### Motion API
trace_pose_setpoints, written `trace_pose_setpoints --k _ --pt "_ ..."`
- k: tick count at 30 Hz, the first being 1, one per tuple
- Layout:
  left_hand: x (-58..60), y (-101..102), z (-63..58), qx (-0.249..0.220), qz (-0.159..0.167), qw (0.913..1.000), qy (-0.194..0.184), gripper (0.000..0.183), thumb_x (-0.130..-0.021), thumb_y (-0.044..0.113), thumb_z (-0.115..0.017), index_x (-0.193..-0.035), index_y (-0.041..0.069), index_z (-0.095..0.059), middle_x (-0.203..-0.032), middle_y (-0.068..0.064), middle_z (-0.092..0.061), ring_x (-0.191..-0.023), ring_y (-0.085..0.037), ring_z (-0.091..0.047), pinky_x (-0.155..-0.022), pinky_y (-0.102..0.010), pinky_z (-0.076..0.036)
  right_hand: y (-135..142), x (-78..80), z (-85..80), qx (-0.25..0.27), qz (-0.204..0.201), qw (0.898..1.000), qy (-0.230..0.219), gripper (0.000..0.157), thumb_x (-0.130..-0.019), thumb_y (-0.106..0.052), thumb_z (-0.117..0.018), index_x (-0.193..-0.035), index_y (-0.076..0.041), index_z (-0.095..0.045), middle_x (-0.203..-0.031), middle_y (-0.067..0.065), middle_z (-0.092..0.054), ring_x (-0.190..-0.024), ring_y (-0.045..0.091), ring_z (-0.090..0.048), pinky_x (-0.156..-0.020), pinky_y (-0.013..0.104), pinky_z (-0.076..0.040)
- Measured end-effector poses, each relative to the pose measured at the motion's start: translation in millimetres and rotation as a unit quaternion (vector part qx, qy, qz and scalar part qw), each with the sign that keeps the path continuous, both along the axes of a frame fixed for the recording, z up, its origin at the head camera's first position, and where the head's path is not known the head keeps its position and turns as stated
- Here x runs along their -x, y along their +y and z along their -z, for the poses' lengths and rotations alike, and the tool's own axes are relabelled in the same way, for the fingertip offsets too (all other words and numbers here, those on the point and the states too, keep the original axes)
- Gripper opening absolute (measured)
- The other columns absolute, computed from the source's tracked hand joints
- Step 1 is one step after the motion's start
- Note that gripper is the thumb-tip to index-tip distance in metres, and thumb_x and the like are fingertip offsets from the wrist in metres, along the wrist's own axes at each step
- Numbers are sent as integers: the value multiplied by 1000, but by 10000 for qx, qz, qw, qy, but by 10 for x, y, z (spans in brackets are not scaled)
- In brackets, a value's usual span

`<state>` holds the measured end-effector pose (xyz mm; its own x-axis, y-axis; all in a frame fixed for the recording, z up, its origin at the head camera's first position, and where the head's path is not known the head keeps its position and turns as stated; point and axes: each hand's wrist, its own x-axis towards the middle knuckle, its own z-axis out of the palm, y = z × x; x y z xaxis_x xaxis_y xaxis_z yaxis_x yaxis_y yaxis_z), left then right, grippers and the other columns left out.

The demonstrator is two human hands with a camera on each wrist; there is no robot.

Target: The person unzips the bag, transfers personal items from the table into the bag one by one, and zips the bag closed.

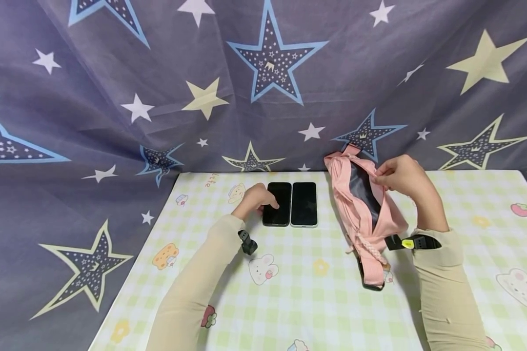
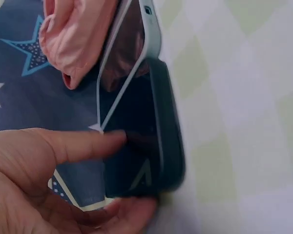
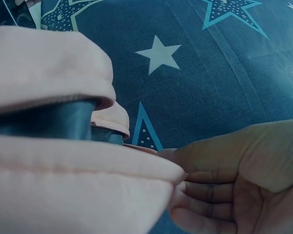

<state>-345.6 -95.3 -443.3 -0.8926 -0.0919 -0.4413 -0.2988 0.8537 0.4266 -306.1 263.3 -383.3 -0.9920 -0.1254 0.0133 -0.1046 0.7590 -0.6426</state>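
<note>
A table (image 1: 334, 312) fills the lower scene, its smooth cover patterned in pale green and white checks with cartoon rabbits, strawberries and flowers. Behind it hangs a slate-coloured curtain (image 1: 158, 29), softly creased and printed with cream, white and blue-outlined stars.

Toward the table's far edge, two slim, round-cornered phones lie side by side: a dark-edged phone (image 1: 282, 201) on the left and a pale-edged phone (image 1: 304, 204) just beside it, both with glossy black screens. The left hand (image 1: 256, 197) pinches the dark-edged phone by its outer side, thumb over the glass and fingers at the edge.

Well to its right, the person's right hand (image 1: 401, 178) pinches the rim of a pink bag (image 1: 353, 207) between thumb and fingers. The soft, folded cloth gapes in a long slit, showing a smooth dark lining (image 1: 363, 190). A braided cord (image 1: 371, 247) and a flat strap (image 1: 372, 273) trail from its near end. The hands are well apart.
</note>
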Motion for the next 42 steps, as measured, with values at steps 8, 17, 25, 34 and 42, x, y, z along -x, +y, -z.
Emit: trace_pose_setpoints --k 8,17,25,34,42 --pt "-138 161 71 648 396 9970 126 98 -89 50 -72 -157 -3 -26 -150 -29 -40 -126 -40 -53 -103 -45 -49 -7 -11 -5 -32 -15 10000 6 23 -90 -18 -76 -96 4 -74 -62 -1 -68 -61 13 -60 -58 30 -47" --pt "-198 251 194 835 269 9956 331 104 -92 59 -67 -162 2 -16 -160 -29 -24 -148 -46 -30 -113 -56 -41 -12 -21 0 -41 -29 10000 -52 23 -90 -18 -76 -96 4 -73 -63 0 -69 -62 15 -62 -59 30 -48" --pt "-183 156 202 601 259 9978 114 108 -90 58 -70 -163 4 -11 -165 -26 -13 -152 -46 -21 -118 -57 -35 -25 -7 -2 -25 -61 9999 -106 25 -90 -20 -77 -96 4 -73 -63 0 -69 -62 14 -61 -59 30 -47" --pt "-180 161 144 645 442 9969 -57 112 -89 56 -71 -164 5 -5 -169 -25 -3 -156 -44 -11 -123 -57 -27 -9 -7 -11 -32 -57 9999 -95 24 -91 -19 -76 -96 4 -74 -64 0 -69 -65 18 -64 -59 30 -48" --pt "-186 201 127 664 476 9966 113 112 -87 54 -74 -163 2 -10 -164 -27 -13 -151 -45 -22 -119 -58 -33 -5 -6 -5 6 -71 10000 -66 23 -90 -18 -76 -96 5 -73 -64 0 -69 -64 17 -64 -59 29 -48"
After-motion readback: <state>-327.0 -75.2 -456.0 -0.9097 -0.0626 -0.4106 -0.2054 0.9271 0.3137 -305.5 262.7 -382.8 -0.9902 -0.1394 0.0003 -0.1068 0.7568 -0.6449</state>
